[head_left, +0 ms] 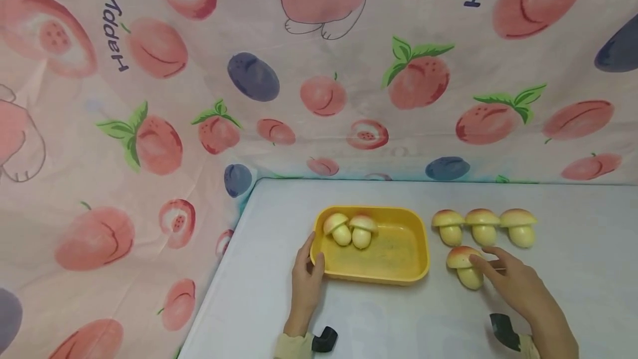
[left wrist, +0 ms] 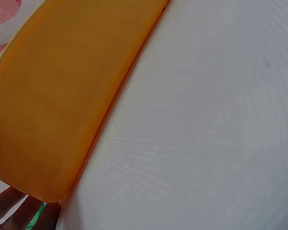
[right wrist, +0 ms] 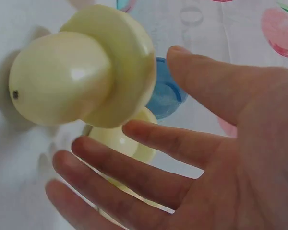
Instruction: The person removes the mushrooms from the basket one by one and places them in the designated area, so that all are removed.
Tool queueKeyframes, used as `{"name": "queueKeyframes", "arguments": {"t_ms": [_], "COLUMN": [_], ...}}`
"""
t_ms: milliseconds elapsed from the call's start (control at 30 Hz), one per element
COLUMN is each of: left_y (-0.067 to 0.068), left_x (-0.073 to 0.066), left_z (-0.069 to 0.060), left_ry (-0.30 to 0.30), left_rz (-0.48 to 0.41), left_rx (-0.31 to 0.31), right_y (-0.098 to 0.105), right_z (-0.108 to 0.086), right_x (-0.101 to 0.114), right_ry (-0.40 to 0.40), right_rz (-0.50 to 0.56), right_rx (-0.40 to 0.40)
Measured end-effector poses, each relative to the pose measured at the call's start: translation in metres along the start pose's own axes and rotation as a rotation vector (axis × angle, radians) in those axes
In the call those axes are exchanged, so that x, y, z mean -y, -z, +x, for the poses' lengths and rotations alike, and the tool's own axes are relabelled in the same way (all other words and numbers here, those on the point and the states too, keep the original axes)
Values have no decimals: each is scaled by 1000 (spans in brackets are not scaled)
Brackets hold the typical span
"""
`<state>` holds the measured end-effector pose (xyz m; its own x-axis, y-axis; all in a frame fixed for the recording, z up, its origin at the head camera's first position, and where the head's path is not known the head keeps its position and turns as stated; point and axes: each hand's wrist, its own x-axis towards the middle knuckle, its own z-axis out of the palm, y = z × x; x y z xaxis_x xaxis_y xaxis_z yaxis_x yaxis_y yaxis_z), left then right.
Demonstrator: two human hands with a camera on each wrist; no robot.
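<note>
My left hand holds the near left corner of a yellow tray, thumb at the rim and fingers along the outer end wall. In the left wrist view, fingers touch that tray end. Two toy mushrooms lie side by side inside the tray, at its left. My right hand reaches over a single toy mushroom on the table. In the right wrist view, its fingers are spread and nearly straight beside this mushroom, with a gap between thumb and cap.
Three more toy mushrooms stand in a row behind the single one, right of the tray. The white table meets a fruit-printed cloth at its back and left edges.
</note>
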<state>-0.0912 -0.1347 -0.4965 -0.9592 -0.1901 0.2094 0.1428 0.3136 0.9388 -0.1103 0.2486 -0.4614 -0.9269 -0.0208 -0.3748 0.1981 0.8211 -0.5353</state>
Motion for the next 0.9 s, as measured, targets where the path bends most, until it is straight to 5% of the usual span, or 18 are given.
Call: {"name": "queueKeyframes", "arguments": {"t_ms": [400,633,900], "left_y": [3,-5,-4], "left_x": [1,39,43], "left_z": [4,7,6], "left_ry": [-12,-3,-16], "left_rz": [42,35,23], "left_rx": [4,-23,-20], "right_y": [2,-5,-10], "right_z": [-13,-19,-17], "right_x": [12,25,46], "right_ry": [134,195,307], "right_rz": [14,61,83], "right_rx": [-160,-230,-288]}}
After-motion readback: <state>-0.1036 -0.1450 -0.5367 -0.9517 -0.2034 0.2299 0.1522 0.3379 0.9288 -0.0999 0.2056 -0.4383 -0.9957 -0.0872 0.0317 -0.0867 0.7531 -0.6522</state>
